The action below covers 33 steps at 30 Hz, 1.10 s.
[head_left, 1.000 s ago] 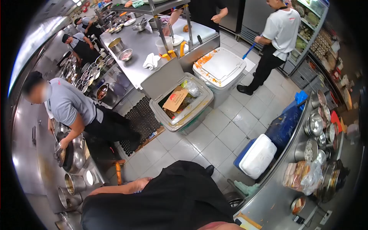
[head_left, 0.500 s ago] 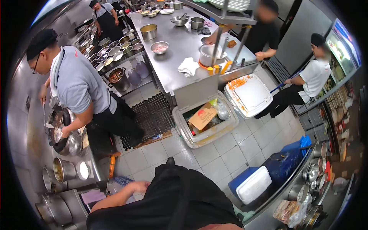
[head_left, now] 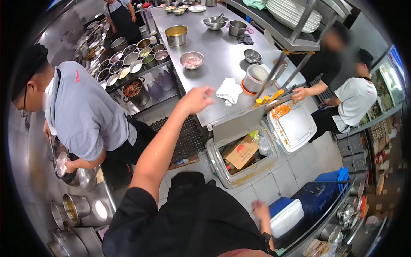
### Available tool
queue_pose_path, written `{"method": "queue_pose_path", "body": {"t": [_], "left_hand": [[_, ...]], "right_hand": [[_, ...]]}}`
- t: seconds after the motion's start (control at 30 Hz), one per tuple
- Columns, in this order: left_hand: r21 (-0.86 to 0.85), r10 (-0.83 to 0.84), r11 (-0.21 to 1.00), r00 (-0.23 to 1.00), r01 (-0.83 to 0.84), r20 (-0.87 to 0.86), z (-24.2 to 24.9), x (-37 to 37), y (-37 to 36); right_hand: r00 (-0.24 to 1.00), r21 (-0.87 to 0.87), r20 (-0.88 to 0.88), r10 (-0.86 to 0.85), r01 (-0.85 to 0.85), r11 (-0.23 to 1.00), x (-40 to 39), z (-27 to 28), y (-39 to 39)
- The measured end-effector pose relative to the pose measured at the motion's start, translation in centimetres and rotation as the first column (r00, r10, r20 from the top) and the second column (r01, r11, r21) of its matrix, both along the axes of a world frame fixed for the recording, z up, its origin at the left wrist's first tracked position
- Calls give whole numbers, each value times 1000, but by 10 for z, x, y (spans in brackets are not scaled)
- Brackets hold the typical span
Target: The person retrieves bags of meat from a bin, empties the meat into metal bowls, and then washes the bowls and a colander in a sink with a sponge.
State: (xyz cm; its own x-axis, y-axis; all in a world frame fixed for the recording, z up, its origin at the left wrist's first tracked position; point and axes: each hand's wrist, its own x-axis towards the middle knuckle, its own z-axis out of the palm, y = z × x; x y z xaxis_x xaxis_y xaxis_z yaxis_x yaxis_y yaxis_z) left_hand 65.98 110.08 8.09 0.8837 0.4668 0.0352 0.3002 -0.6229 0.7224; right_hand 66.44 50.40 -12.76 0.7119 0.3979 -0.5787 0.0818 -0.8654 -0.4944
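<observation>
My left hand [head_left: 196, 100] reaches forward over the near edge of the steel table [head_left: 209, 51]. Its fingers are loosely bent and apart, slightly blurred at the tips, with nothing seen in them. Nearest to it lies a folded white cloth [head_left: 228, 91], a short way to its right and not touched. Farther up the table stands a steel bowl of pale pink chopped food [head_left: 192, 61]. My right hand [head_left: 260, 210] hangs low on my right side, left of a blue cooler box with a white lid [head_left: 287, 217]. Motion smears its fingers, and no object shows in it.
An open bin with a cardboard box [head_left: 242, 153] stands against the table, beside a white lid with orange shreds [head_left: 295, 128]. At left a co-worker in a grey shirt [head_left: 87, 103] works at the stove. Two other people stand at right. A black floor mat [head_left: 190, 141] lies ahead.
My left hand has risen from low at my left to over the table edge. My right hand has come into view. The view has shifted, and the co-worker at the table has reached toward the lid.
</observation>
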Motion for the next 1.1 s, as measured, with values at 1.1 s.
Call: {"method": "queue_pose_path", "body": {"t": [1.1], "left_hand": [[421, -19, 907, 995, -23, 95, -221, 748, 580]], "right_hand": [[351, 610, 587, -729, 400, 684, 385, 203, 554]]}}
